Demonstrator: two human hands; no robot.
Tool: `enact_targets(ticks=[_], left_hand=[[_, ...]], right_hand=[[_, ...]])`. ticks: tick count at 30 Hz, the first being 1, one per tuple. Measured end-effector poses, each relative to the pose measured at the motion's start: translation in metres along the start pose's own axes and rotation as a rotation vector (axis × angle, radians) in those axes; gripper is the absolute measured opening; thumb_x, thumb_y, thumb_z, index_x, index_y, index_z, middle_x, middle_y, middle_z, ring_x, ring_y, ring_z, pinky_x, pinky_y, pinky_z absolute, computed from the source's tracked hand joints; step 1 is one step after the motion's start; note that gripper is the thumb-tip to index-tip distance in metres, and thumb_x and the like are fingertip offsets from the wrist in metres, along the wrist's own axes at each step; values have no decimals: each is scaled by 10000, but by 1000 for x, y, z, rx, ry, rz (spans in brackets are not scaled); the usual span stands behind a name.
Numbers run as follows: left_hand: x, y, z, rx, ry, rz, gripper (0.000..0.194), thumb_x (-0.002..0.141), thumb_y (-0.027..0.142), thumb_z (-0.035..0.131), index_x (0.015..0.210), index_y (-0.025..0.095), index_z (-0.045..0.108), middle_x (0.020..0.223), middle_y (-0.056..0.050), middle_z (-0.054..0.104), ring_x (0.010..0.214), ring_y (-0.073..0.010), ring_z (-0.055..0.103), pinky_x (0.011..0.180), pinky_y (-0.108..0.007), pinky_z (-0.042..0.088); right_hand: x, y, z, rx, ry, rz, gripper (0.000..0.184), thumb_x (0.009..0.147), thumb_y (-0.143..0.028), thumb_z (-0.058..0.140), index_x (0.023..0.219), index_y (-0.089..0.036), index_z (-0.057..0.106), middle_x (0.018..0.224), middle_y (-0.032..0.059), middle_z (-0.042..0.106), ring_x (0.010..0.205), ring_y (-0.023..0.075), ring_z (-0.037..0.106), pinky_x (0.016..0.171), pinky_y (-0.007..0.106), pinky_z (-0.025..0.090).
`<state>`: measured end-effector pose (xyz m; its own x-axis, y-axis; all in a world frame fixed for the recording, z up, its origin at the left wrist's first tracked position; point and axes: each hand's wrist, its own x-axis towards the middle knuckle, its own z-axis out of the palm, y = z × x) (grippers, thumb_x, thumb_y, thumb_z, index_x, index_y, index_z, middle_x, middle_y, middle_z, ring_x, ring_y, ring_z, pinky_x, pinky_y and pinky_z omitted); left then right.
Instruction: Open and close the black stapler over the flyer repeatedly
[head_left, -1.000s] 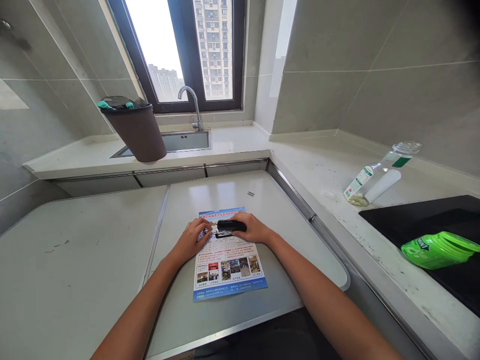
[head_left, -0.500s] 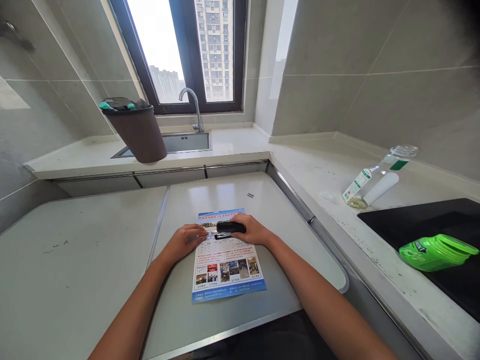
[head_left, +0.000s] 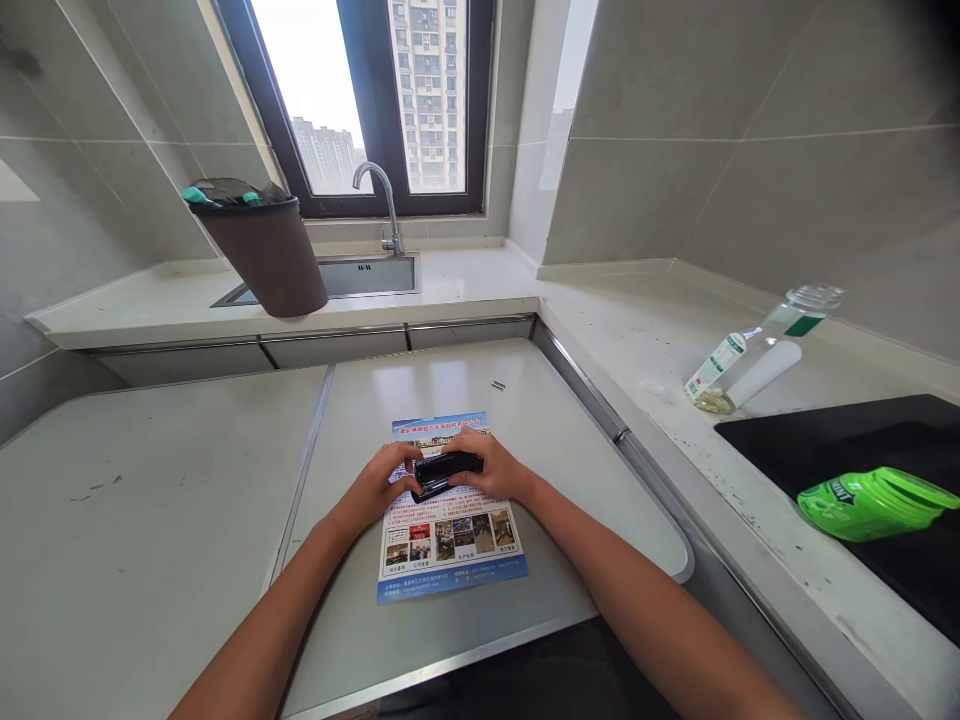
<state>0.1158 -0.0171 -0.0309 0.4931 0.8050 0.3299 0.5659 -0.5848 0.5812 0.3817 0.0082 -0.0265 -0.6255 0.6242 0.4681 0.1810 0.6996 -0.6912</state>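
Stapler (head_left: pixel 448 472): The black stapler lay across the upper half of the flyer (head_left: pixel 452 545), between the two hands.
Left hand (head_left: pixel 384 480): It was partly closed, with fingers and thumb bent around the left end of the stapler.
Right hand (head_left: pixel 489 468): It was curled over the right end of the stapler, fingers along the far side and thumb on the near side, its grip narrowed to the stapler's width.
Flyer: A printed sheet with blue bands at top and bottom and a row of small photos was flat on the table (head_left: pixel 585 500), partly covered by the hands.
Staple strips (head_left: pixel 498 385): Two small metal pieces lay on the table beyond the flyer.
Counter (head_left: pixel 600 300): It was pale and ran along the back and right side of the table.
Back: A brown bin (head_left: pixel 262 258) leaned in view by the sink (head_left: pixel 375 276), with a curved tap (head_left: pixel 391 210) before the window (head_left: pixel 367 110).
Right side: A clear bottle (head_left: pixel 765 350) with a green and white label was near a black panel (head_left: pixel 825 440), and a bright green container (head_left: pixel 870 505) was over that panel.
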Motion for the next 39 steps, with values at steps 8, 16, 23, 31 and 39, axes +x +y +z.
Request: enact_targets(ticks=[8, 16, 23, 31, 39], left_hand=[[7, 2, -7, 71, -98, 47, 451, 823, 405, 747, 1234, 274, 614, 1231, -95, 652, 1167, -277, 576, 1033, -425, 439], [12, -23, 5, 358, -41, -152, 486, 986, 512, 463, 1420, 297, 509, 1621, -133, 329, 1514, -350, 228, 1166, -681, 150], [10, -21, 6, 354, 14, -187, 342, 916, 510, 588, 1120, 239, 623, 1504, -154, 482, 1406, -358, 405, 1146, -649, 244], [13, -26, -1, 143, 138, -150, 237, 924, 237, 515, 1092, 215, 681, 1170, -98, 609, 1108, -268, 583, 1012, -462, 460], [13, -24, -11, 91, 252, -106, 322, 861, 180, 564, 1159, 219, 678, 1218, -83, 598, 1160, -265, 560, 1030, -436, 467]], right_hand=[[-2, 0, 3, 19, -67, -32, 362, 818, -401, 784, 1119, -228, 680, 938, 61, 689, 920, 233, 596, 823, 366, 501], [-1, 11, -17, -146, 476, 216, 310, 817, -302, 764, 1116, -240, 713, 965, 69, 684, 907, 246, 622, 808, 390, 518], [-8, 43, -30, -391, 677, 340, 270, 832, -276, 716, 1097, -224, 709, 1037, 106, 714, 989, 311, 599, 915, 496, 476], [-11, 62, -36, -413, 652, 431, 277, 814, -320, 715, 1076, -230, 714, 1025, 92, 726, 976, 292, 635, 927, 458, 489], [-13, 54, -46, -443, 350, 334, 393, 828, -189, 661, 1209, -281, 658, 1148, 47, 716, 1046, 258, 644, 945, 410, 455]])
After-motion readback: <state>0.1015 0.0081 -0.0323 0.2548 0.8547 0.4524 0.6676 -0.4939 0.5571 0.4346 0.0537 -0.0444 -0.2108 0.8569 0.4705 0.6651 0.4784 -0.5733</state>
